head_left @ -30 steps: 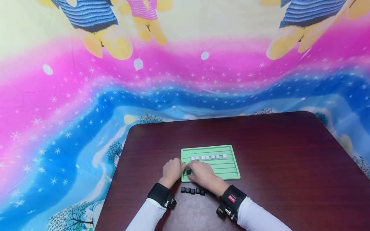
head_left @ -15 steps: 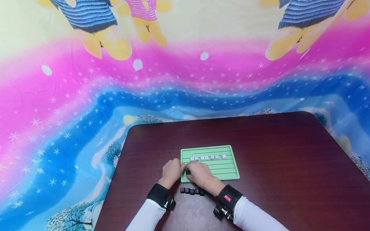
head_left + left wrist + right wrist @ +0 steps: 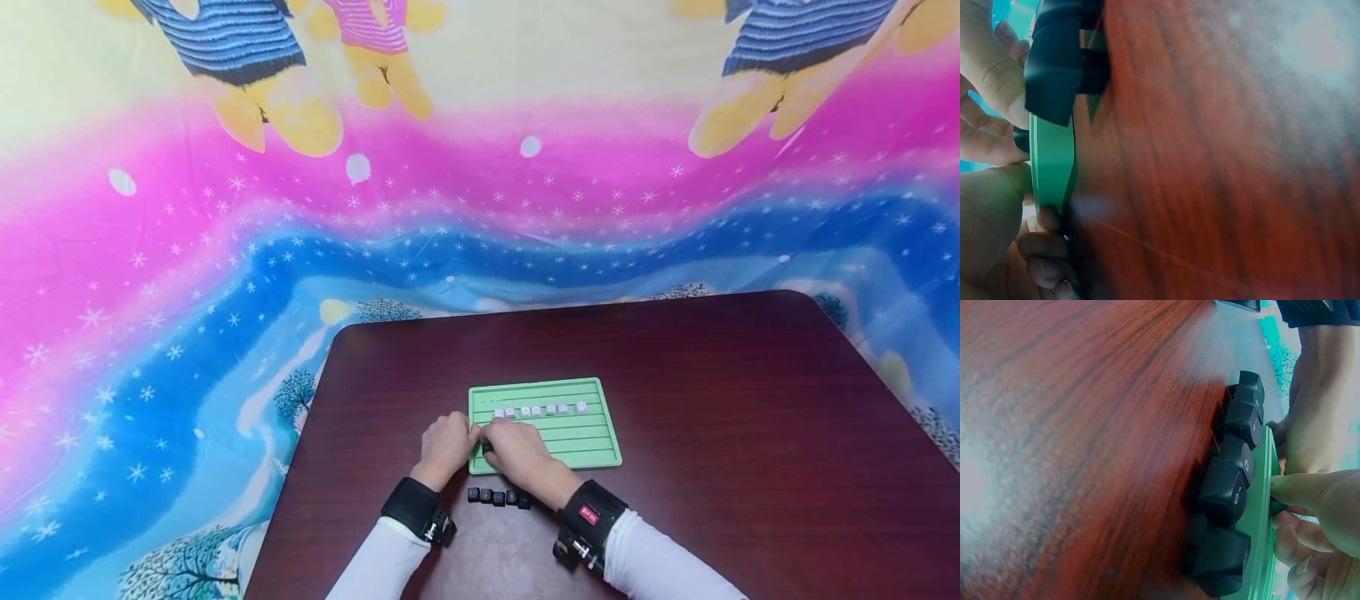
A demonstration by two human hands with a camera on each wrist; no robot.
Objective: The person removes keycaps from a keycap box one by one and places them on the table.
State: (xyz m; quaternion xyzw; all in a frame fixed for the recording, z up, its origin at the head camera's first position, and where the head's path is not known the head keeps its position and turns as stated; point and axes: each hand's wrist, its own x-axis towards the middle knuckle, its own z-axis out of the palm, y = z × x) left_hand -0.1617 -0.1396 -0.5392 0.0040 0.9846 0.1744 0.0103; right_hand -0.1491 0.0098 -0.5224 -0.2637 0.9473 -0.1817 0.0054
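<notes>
A light green tray with raised ridges [image 3: 581, 450] lies on the table in the head view. My left hand [image 3: 445, 447] holds its left edge, fingers curled by the rim in the left wrist view. Over the tray's lower left part, my right hand [image 3: 522, 452] pinches a black keycap [image 3: 487, 447] between thumb and fingers. That keycap [image 3: 1020, 139] shows only partly in the left wrist view. Several white keycaps [image 3: 531, 411] stand in a row along one ridge. In front of the tray sits a row of several black keycaps [image 3: 498, 498], some with visible markings in the right wrist view.
The dark reddish-brown table [image 3: 720, 433] extends around the tray, with rounded far corners. A colourful printed cloth [image 3: 480, 183] hangs behind it. Both wrists wear black straps with small cameras.
My right hand and forearm have shifted slightly left, and the pinched black keycap is now more covered by the fingers. The left hand stays on the tray's edge.
</notes>
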